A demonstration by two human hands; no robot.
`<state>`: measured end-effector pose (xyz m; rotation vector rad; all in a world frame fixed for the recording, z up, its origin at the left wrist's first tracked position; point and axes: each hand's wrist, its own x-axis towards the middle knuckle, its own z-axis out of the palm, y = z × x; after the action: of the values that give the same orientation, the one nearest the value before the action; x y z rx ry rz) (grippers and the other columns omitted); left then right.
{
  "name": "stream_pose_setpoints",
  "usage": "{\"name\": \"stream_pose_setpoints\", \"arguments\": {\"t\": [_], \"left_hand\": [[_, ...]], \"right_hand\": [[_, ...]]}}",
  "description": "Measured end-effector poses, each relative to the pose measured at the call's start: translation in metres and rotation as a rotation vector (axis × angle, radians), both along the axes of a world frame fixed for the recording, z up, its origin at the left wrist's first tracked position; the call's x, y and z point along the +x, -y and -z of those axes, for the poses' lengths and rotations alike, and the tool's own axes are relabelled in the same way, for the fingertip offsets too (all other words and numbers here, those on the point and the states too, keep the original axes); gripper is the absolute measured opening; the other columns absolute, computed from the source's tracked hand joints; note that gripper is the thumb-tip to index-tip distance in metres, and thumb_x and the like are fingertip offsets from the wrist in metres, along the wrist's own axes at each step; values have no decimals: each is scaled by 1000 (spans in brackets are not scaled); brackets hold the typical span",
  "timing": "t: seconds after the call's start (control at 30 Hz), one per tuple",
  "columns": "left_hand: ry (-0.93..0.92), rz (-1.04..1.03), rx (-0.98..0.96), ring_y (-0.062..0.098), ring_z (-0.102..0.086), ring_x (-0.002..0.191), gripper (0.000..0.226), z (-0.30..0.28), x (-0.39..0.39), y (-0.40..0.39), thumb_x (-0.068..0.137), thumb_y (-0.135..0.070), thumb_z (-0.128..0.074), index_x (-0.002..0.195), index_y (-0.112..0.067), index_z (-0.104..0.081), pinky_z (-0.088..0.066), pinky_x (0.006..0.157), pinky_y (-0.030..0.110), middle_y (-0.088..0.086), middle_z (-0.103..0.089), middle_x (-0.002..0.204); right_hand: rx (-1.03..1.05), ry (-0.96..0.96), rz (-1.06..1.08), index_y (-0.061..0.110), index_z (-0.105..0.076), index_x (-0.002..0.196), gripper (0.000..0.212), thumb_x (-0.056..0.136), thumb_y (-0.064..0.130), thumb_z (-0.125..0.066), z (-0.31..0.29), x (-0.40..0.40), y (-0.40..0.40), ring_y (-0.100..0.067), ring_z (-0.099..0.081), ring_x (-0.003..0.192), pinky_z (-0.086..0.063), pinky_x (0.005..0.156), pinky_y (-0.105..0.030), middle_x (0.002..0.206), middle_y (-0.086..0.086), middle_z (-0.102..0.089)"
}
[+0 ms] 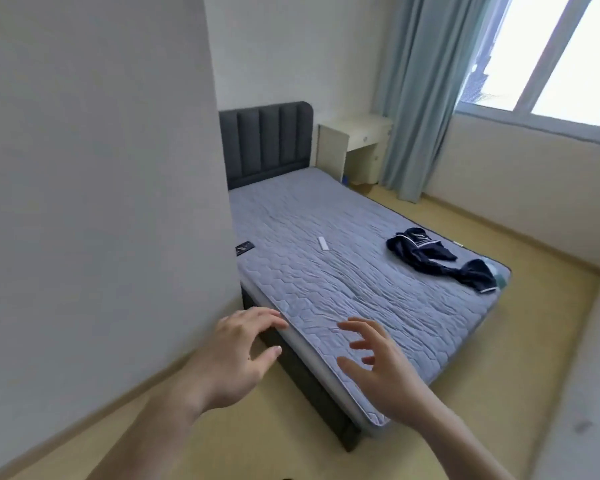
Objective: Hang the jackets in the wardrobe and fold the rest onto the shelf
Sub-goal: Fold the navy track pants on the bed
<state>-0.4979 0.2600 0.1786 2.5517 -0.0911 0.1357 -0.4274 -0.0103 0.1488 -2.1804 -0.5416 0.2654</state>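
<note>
Both hands empty, fingers spread: left hand [234,355], right hand [378,367], lower centre. Dark garment [437,259] lies crumpled at the bed's [326,292] right edge, well apart. Risk: a hasty grab drags it off onto the floor.

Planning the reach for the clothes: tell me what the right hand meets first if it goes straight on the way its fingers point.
Probably the mattress. The right hand points up-left over its near corner, fingers spread and holding nothing. Farther along lies the small white strip; the dark clothes lie well to the right. Height above the bed is unclear.
</note>
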Motion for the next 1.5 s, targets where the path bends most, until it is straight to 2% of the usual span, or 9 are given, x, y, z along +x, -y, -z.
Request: {"name": "stream_pose_setpoints", "arguments": {"t": [0.13, 0.3, 0.5, 0.63, 0.77, 1.03, 1.23, 1.37, 1.5], "left_hand": [[-16, 151, -5, -10, -38, 134, 35, 5, 92, 38, 96, -47, -62, 131, -47, -58, -44, 105, 26, -33, -46, 143], [-50, 289, -24, -8, -38, 135, 36, 16, 212, 81, 95, -52, -62, 131, -51, -55, -31, 118, 29, -37, -44, 141], [-99, 442, 8, 1, -40, 137, 39, 31, 324, 147, 97, -50, -60, 135, -48, -53, -33, 118, 32, -31, -43, 144], [-115, 557, 9, 2, -44, 135, 38, 34, 386, 218, 97, -45, -63, 135, -42, -58, -35, 117, 32, -26, -48, 143], [-130, 610, 6, 1, -46, 133, 37, 46, 441, 284, 97, -45, -63, 133, -42, -58, -37, 115, 31, -27, -48, 141], [-215, 455, -30, -3, -46, 131, 37, 85, 526, 385, 96, -47, -63, 132, -42, -59, -36, 114, 25, -30, -47, 139], [-286, 308, -44, -5, -46, 129, 34, 92, 573, 446, 96, -45, -63, 130, -43, -59, -37, 114, 27, -32, -47, 135], [-297, 255, -37, -5, -48, 128, 34, 90, 608, 472, 96, -44, -64, 129, -41, -60, -39, 113, 25, -29, -49, 134], [-322, 184, -32, -6, -48, 126, 32, 100, 653, 480, 96, -43, -64, 127, -42, -61, -39, 112, 26, -31, -48, 133]], "right_hand": [[-20, -7, 128, 55, -48, 133, 42, 98, 42, -67, 3, 53, 53, 9, -51, 120, -49, 103, -23, 142, 36, -37], [-39, -12, 259, 54, -49, 134, 43, 97, 45, -68, -2, 135, 104, 6, -53, 121, -50, 100, -23, 142, 35, -37], [-37, 5, 421, 57, -52, 128, 41, 94, 43, -72, 0, 196, 169, 8, -56, 116, -50, 91, -16, 137, 42, -39], [-41, -39, 563, 57, -52, 124, 42, 93, 38, -73, 11, 219, 231, 3, -59, 113, -53, 91, -19, 137, 36, -41], [-41, -82, 633, 55, -52, 124, 42, 93, 36, -73, 30, 256, 295, 2, -60, 112, -53, 91, -21, 137, 35, -42], [-62, -154, 491, 59, -50, 122, 42, 92, 42, -72, 64, 374, 410, 5, -59, 113, -53, 88, -19, 134, 40, -40], [-90, -188, 394, 62, -48, 119, 39, 93, 43, -69, 62, 468, 502, 10, -56, 112, -53, 78, -14, 131, 41, -40], [-64, -211, 331, 61, -50, 118, 36, 95, 40, -68, 67, 531, 530, 9, -55, 115, -53, 73, -11, 131, 38, -42], [-66, -247, 250, 55, -52, 127, 38, 95, 43, -67, 82, 594, 540, 7, -55, 117, -52, 79, -13, 134, 34, -42]]}}
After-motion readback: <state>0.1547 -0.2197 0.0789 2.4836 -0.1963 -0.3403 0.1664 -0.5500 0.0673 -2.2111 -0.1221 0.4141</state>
